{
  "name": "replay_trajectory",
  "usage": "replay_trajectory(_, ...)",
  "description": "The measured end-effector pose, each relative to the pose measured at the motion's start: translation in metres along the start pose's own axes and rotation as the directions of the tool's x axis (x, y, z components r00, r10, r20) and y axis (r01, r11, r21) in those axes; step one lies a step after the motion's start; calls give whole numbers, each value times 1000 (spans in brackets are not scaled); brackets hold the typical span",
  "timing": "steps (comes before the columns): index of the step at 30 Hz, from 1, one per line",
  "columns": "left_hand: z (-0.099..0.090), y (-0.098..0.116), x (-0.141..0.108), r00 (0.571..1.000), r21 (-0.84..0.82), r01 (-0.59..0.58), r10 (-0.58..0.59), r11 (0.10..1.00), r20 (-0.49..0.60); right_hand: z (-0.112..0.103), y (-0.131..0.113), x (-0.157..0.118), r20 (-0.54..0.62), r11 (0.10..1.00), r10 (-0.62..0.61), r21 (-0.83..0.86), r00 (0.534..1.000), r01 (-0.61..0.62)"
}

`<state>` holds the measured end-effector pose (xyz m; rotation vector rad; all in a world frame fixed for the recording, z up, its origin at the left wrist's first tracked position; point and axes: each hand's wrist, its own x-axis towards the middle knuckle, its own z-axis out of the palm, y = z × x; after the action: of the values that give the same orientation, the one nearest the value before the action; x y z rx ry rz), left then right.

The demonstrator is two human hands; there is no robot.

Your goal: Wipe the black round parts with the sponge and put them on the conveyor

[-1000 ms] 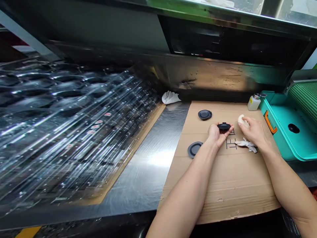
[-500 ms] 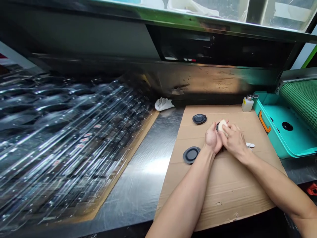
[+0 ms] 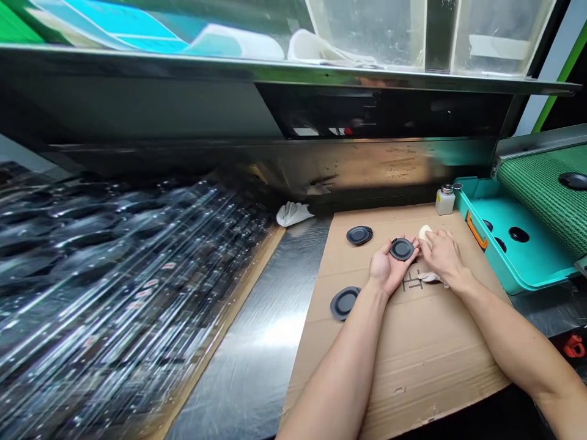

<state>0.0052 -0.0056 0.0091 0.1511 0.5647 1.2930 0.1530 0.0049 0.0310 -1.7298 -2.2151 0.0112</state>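
My left hand (image 3: 387,267) lies palm up and holds a dark grey round rubber disc (image 3: 402,249) at its fingertips. Just to the right, my right hand (image 3: 443,255) pinches a small cream pad (image 3: 425,232), which nearly touches the disc's rim. Two more dark discs rest on the cardboard sheet (image 3: 389,360): a stacked-looking one (image 3: 359,235) beyond my left hand, and another (image 3: 345,303) beside its wrist. A crumpled white cloth (image 3: 431,277) lies partly hidden under my right hand.
A small white bottle with a metal pump (image 3: 444,201) stands at the cardboard's far edge. Right of it are a teal tray with round holes (image 3: 509,232) and a green ribbed mat (image 3: 545,195). Stacked clear trays (image 3: 114,275) fill the left side of the steel table (image 3: 257,348).
My hands have drawn apart, and the pad no longer covers the disc. The disc now shows its flat face. The whole view has shifted, with the scene lower and further left.
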Motion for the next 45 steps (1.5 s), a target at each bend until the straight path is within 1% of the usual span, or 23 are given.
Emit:
replay_trajectory(1,-1,0,1,1000,-1,-3,3,1000,-4,-1,0,-3,10,998,-56,18,998,56)
replay_trajectory(2,-2,0,2,1000,1,-9,9,1000,-12,-2,-3,-6,36,987,-153,49,988,152)
replay_trajectory(3,-3,0,2,1000,5,-14,14,1000,-21,-2,-6,-9,69,959,-276,91,959,270)
replay_trajectory(4,-4,0,3,1000,14,-12,12,1000,-25,-2,-10,-11,100,914,-397,133,913,383)
replay_trajectory(5,-5,0,3,1000,24,-9,10,1000,-26,-2,-14,-13,118,872,-482,160,868,462)
replay_trajectory(6,-6,1,3,1000,32,-9,10,999,-23,-2,-16,-14,125,855,-513,159,849,494)
replay_trajectory(7,-7,1,4,1000,36,-13,14,999,-22,-3,-17,-14,128,868,-494,129,860,479)
replay_trajectory(9,-7,3,4,999,39,-36,37,999,-33,-4,-14,-12,129,926,-377,23,917,377)
replay_trajectory(11,-5,4,3,997,57,-43,47,997,-60,-5,-4,-8,126,961,-260,-61,957,269)
replay_trajectory(13,-2,5,1,996,105,-53,59,993,-61,-5,10,-3,128,979,-164,-99,978,177)
replay_trajectory(15,3,3,-6,989,187,-138,144,973,-19,-3,23,3,121,989,-64,-122,991,79)
replay_trajectory(16,5,1,-11,974,243,-220,225,945,9,-2,28,5,117,991,-22,-131,993,38)
replay_trajectory(17,8,-2,-17,946,302,-319,322,898,41,0,33,7,111,991,11,-137,994,5)
replay_trajectory(19,15,-9,-31,868,411,-482,484,774,109,2,38,9,97,990,50,-136,994,-37)
replay_trajectory(21,21,-17,-45,818,482,-555,549,678,169,3,39,10,87,990,60,-129,994,-49)
replay_trajectory(24,29,-24,-60,808,520,-570,549,636,215,1,38,9,86,991,48,-131,995,-36)
replay_trajectory(28,34,-25,-63,812,481,-568,552,668,192,-3,37,8,121,989,37,-144,992,-19)
replay_trajectory(31,36,-22,-62,824,460,-540,553,705,120,-5,38,9,136,989,37,-149,990,-16)
replay_trajectory(34,35,-21,-60,814,463,-534,577,707,58,-5,39,10,133,989,33,-150,991,-13)
replay_trajectory(39,30,-19,-58,770,512,-608,607,607,195,-6,38,11,141,989,28,-151,990,-6)
replay_trajectory(41,29,-17,-57,785,508,-586,598,631,162,-7,38,11,137,989,29,-150,990,-8)
replay_trajectory(43,29,-16,-58,808,487,-543,583,685,81,-7,37,10,136,989,26,-149,990,-5)
replay_trajectory(45,28,-18,-58,808,496,-535,586,684,63,-7,37,10,138,989,20,-150,990,1)
